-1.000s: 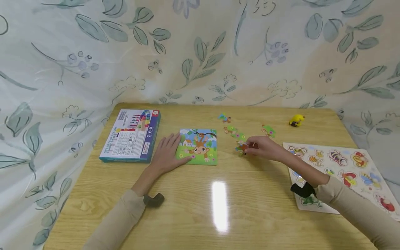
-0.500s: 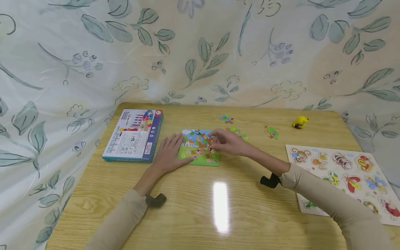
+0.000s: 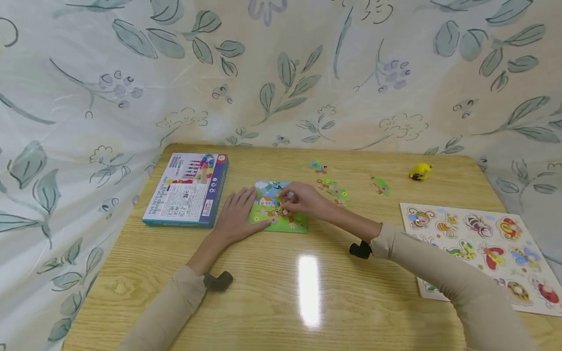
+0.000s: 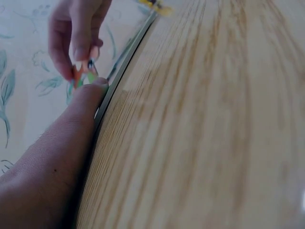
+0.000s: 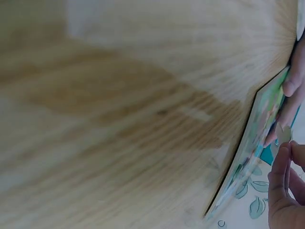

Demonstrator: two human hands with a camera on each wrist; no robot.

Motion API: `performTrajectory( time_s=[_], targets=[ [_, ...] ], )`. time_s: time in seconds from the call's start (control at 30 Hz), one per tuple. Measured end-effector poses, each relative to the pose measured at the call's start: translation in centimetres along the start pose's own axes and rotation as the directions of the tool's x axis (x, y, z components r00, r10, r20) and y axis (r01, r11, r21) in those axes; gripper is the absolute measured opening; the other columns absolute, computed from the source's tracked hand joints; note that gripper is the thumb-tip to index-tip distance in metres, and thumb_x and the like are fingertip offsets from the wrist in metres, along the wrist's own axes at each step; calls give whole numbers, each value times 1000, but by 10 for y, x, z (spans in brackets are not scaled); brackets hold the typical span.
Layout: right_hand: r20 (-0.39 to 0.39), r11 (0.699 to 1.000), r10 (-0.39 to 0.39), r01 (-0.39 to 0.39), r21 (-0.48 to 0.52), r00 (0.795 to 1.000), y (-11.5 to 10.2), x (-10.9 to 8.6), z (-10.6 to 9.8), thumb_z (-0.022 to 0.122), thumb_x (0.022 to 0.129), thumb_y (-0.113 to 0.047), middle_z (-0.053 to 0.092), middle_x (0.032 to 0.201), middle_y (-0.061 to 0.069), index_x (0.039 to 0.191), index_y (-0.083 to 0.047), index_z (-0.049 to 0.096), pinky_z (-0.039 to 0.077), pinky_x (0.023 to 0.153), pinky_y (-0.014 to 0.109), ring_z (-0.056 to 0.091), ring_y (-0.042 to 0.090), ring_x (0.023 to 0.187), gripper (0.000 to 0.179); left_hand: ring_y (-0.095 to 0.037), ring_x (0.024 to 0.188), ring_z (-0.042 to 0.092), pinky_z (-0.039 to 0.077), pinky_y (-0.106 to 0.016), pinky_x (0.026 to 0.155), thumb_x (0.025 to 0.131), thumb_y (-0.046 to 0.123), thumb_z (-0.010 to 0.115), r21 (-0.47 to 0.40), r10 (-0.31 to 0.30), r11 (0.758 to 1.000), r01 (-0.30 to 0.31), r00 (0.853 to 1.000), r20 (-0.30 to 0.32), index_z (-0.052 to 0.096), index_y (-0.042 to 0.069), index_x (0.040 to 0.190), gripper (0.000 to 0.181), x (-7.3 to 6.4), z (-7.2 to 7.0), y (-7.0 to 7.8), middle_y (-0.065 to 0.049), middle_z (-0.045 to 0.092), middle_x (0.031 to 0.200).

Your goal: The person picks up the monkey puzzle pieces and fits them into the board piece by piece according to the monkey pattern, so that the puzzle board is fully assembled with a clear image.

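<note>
A square monkey-picture puzzle board (image 3: 274,226) lies on the table. My left hand (image 3: 233,218) rests at its left edge, fingers extended and thumb over the lower left corner. Above the board, my right hand (image 3: 307,199) pinches a small puzzle piece (image 5: 283,133) between thumb and fingers. The right wrist view shows the pale back of this piece, held apart from the board. In the left wrist view its coloured face (image 4: 82,75) is partly covered by fingers. The right hand hides the board's upper right part in the head view.
Loose puzzle pieces (image 3: 338,191) lie right of the board, with one piece (image 3: 318,166) farther back and another piece (image 3: 380,186) to the right. A boxed bead set (image 3: 184,190) stands at left. A yellow toy (image 3: 420,171) and an insect peg board (image 3: 478,234) are at right.
My right hand has taken a puzzle piece from the loose group and carried it left over the puzzle board. My left hand has stayed at the board's edge.
</note>
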State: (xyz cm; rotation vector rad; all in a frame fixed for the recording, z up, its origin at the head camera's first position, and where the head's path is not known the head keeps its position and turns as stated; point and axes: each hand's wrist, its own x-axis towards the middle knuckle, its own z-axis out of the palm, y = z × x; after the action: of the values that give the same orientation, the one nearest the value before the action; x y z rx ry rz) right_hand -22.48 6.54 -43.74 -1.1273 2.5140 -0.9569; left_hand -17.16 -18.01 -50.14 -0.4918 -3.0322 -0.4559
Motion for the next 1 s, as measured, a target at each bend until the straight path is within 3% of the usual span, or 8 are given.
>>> performTrajectory(
  time_s=[0.23, 0.4, 0.53, 0.67, 1.0],
  targets=[
    [81, 994, -29, 37, -104, 996, -4, 9, 3, 68, 91, -12, 62, 116, 19, 115, 6, 66, 59, 77, 22, 70, 24, 91, 31, -29, 151, 17, 14, -52, 123, 82, 80, 44, -7, 8, 1000, -8, 1000, 5, 20, 13, 156, 103, 0, 1, 0, -4, 20, 163],
    [165, 972, -65, 99, -211, 984, -7, 11, 3, 67, 91, -14, 62, 114, 17, 118, 6, 66, 57, 77, 20, 67, 21, 89, 33, -28, 151, 17, 13, -51, 124, 82, 79, 45, 7, 5, 1000, -5, 1000, 11, 20, 13, 156, 102, 1, -1, 1, -4, 20, 163],
    [190, 957, -67, 117, -266, 979, -9, 11, 3, 64, 93, -14, 63, 110, 14, 110, 2, 69, 57, 76, 21, 65, 19, 88, 24, -28, 151, 16, 12, -50, 124, 83, 78, 45, 12, 2, 1000, -2, 1000, 22, 20, 13, 156, 102, 1, -1, 0, -4, 19, 164],
    [197, 934, -72, 135, -332, 978, -9, 10, 3, 61, 96, -18, 62, 106, 10, 101, -5, 71, 55, 73, 21, 62, 15, 84, 17, -28, 152, 16, 12, -50, 124, 82, 78, 46, 2, -1, 1000, 1, 1000, 19, 20, 13, 156, 102, 1, -1, 0, -3, 18, 164],
    [204, 856, -179, 255, -450, 962, -10, 16, 0, 59, 95, -13, 58, 88, 6, 91, -7, 71, 40, 61, 18, 43, 11, 70, 14, -28, 151, 17, 13, -50, 124, 81, 80, 45, 2, 2, 1000, -2, 1000, 9, 20, 13, 156, 103, 0, -1, 0, -3, 19, 164]
  ],
)
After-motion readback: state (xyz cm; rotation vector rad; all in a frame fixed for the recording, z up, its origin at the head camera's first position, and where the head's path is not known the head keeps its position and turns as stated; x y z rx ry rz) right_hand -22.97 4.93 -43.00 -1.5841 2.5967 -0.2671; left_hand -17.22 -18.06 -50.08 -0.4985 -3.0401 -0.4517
